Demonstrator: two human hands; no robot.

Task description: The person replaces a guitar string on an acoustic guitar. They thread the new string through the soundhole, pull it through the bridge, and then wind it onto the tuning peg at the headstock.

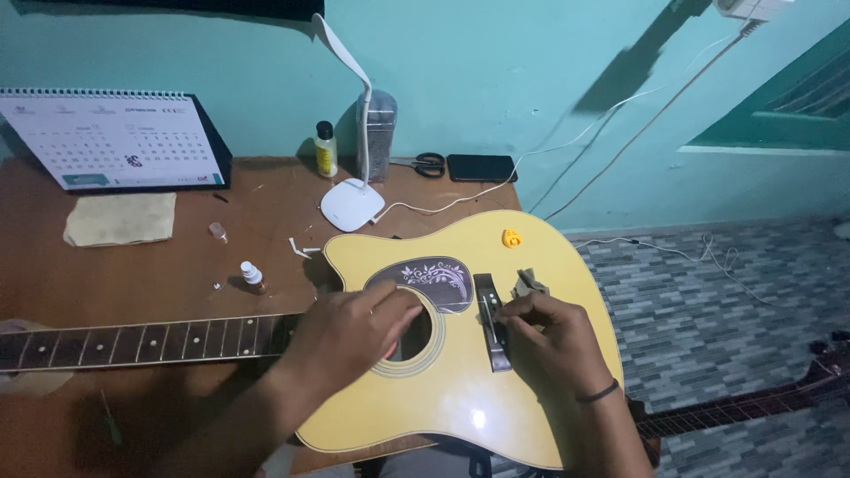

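Left hand point(354, 332) flat over guitar point(460, 389) soundhole, right hand point(553, 341) pinching at bridge point(492, 323)

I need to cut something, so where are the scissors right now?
In the head view, the scissors lie at the back of the wooden table against the wall, between the grey canister and the black phone.

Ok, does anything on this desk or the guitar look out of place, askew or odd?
Yes. The yellow acoustic guitar lies flat with its body jutting off the wooden desk edge, and no strings show over the soundhole. The left hand rests there; the right hand works at the bridge. White scraps lie beside it.
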